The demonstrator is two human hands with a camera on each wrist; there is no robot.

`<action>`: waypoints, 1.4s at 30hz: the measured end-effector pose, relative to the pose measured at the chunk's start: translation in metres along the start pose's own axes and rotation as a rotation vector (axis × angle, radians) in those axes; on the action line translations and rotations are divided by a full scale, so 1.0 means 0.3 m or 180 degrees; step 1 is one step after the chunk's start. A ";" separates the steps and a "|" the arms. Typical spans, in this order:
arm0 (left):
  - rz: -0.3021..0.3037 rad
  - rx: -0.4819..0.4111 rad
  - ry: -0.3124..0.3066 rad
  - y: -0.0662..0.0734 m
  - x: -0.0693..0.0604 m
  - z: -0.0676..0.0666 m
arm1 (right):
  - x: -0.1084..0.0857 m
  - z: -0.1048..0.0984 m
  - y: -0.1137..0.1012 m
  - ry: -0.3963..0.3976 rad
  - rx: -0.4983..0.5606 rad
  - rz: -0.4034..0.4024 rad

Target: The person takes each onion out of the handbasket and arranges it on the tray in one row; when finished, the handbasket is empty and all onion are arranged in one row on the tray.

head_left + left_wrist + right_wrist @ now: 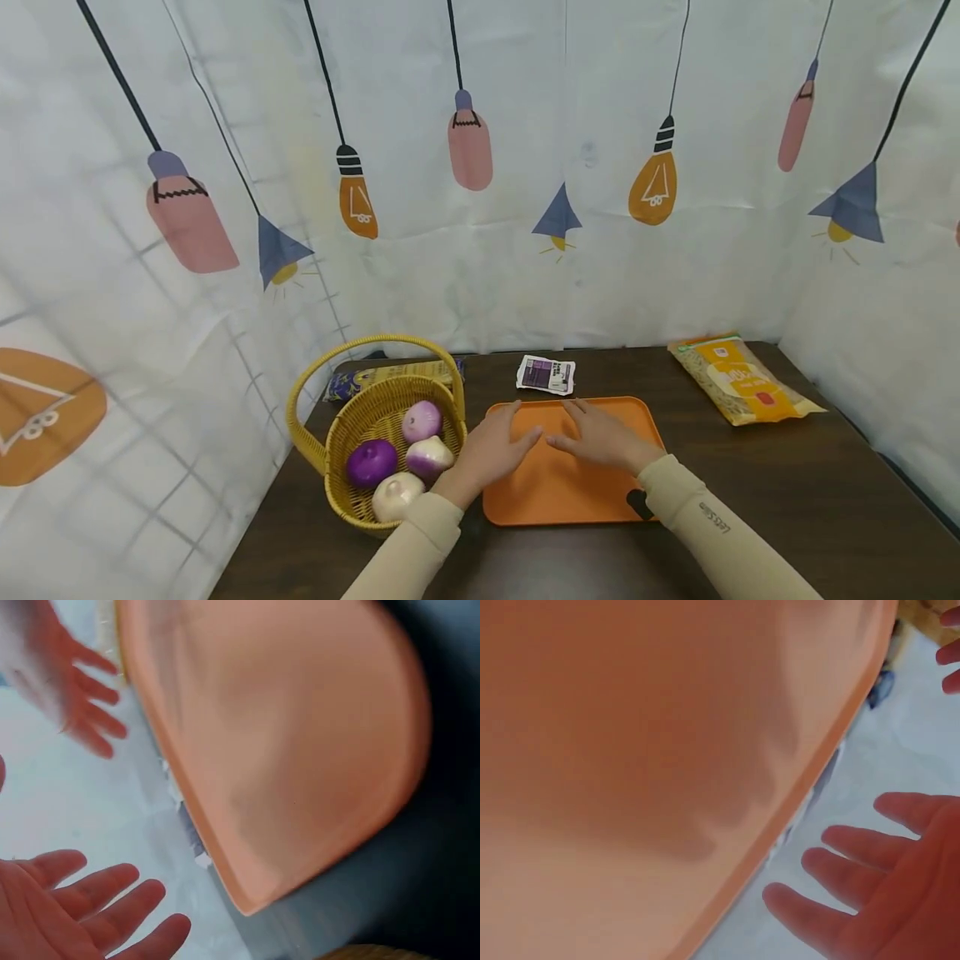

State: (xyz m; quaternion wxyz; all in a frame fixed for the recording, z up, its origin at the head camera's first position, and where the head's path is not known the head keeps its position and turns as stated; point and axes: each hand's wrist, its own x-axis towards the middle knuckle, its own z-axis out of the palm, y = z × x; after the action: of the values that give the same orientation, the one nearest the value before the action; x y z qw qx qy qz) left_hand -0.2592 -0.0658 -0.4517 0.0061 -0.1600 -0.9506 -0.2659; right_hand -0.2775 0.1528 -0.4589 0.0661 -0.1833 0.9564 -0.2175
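Both hands hover over an orange tray (pixel 562 500) on the dark table, palms turned partly toward each other. My left hand (pixel 491 450) is over the tray's left part with its fingers extended and holds nothing. Across from it, my right hand (pixel 603 437) is likewise empty, fingers spread. In the left wrist view the left hand (pixel 97 915) shows straight, parted fingers. The right wrist view shows the right hand (pixel 862 885) the same way, with finger shadows falling on the tray (pixel 630 750). Nothing lies on the visible tray surface apart from a black patch by the right wrist.
Left of the tray stands a yellow wicker basket (pixel 335 479) with a tall handle, holding purple and white onions (pixel 372 463). Behind it lies a blue-and-yellow packet (pixel 360 381). A small white-and-purple packet (pixel 546 375) lies behind the tray, and a yellow bag (pixel 738 379) at back right.
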 end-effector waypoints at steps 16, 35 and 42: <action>0.0088 -0.1133 0.1582 -0.138 -0.213 -0.198 | -0.016 0.103 -0.226 0.0283 0.0405 -0.0675; -0.0022 -0.2009 0.5055 -0.354 -0.375 -0.319 | 0.037 0.208 -0.427 0.0902 0.1286 -0.1139; -0.0933 -0.1389 0.3442 -0.489 -0.403 -0.312 | 0.052 0.220 -0.441 0.0724 0.1037 -0.1123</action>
State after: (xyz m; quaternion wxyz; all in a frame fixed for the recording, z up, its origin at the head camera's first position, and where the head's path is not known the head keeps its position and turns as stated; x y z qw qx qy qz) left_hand -0.1963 -0.2680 -0.4569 0.4191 0.1331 -0.7483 -0.4966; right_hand -0.2356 0.0101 -0.4605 -0.0521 -0.3086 0.8633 -0.3959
